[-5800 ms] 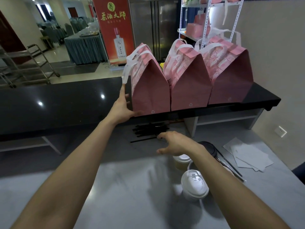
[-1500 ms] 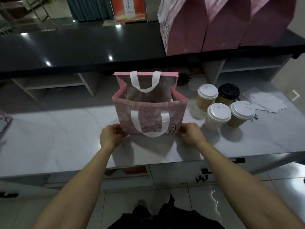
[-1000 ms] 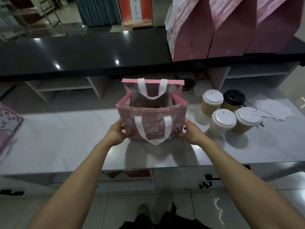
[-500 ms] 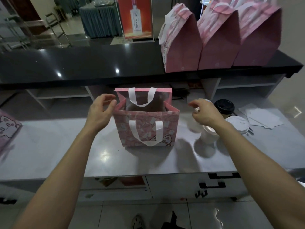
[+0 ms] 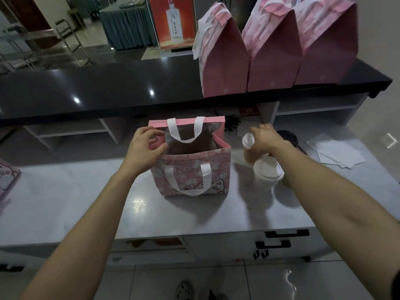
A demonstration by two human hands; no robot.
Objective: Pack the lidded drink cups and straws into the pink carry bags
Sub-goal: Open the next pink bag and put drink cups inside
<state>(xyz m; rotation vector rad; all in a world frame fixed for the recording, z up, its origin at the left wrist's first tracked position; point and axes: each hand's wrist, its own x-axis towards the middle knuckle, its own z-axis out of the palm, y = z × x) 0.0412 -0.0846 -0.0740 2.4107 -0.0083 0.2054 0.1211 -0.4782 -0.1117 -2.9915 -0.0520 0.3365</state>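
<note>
A: Right hand (image 5: pixel 264 138) curled round a white-lidded cup (image 5: pixel 249 146), cup tilted, just right of the open pink bag (image 5: pixel 192 169).

B: Left hand (image 5: pixel 144 148)?

A: Pinching the bag's left top edge, fingers folded over the rim. Bag stands upright on the grey counter (image 5: pixel 86 202), mouth open.

B: Other cups?

A: Second white-lidded cup (image 5: pixel 268 174) right under the forearm, a black-lidded one (image 5: pixel 289 137) behind the hand. Three closed pink bags (image 5: pixel 272 55) on the black shelf (image 5: pixel 97 89) behind. Papers (image 5: pixel 339 151) far right.

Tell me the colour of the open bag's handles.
White, on the pink carry bag; the head view shows it best.
</note>
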